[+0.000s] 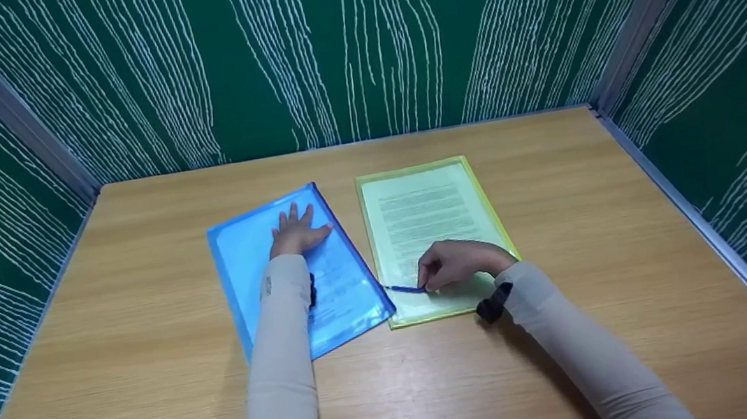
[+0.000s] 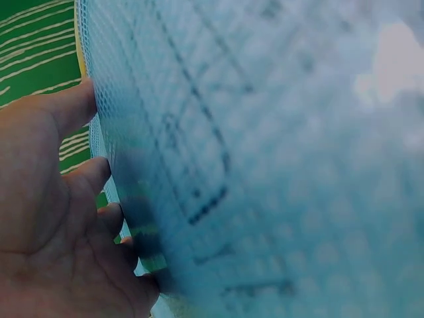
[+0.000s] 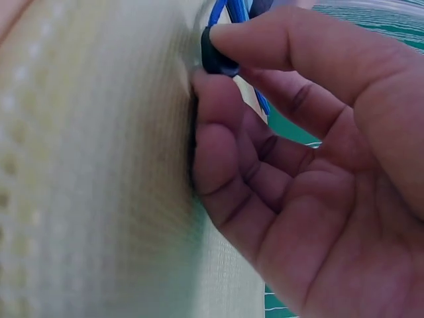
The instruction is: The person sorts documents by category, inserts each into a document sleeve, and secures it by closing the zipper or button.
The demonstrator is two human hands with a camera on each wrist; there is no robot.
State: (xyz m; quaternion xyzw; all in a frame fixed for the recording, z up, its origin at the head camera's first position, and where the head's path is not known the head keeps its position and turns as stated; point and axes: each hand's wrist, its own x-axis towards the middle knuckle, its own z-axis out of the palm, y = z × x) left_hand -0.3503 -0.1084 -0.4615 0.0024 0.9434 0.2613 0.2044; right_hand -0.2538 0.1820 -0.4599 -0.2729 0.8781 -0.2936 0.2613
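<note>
A blue mesh document pouch [image 1: 345,297] with papers inside lies tilted on the table, left of centre. My left hand [image 1: 296,236] rests on its upper part with the fingers spread; the left wrist view shows the fingertips touching the mesh. My right hand [image 1: 457,261] is over the lower part of a yellow mesh pouch [image 1: 421,197] that holds a printed sheet. Between thumb and fingers it pinches a small dark zipper pull [image 3: 215,56] with a blue strip [image 1: 405,289] reaching toward the blue pouch's right edge. Curled fingers of this hand touch the yellow pouch.
Both pouches lie on a wooden table [image 1: 144,299]. Green panels [image 1: 341,51] with white wavy lines stand along its back and sides, joined by grey corner posts [image 1: 646,10]. The blue pouch's lower right corner lies beside or slightly over the yellow pouch.
</note>
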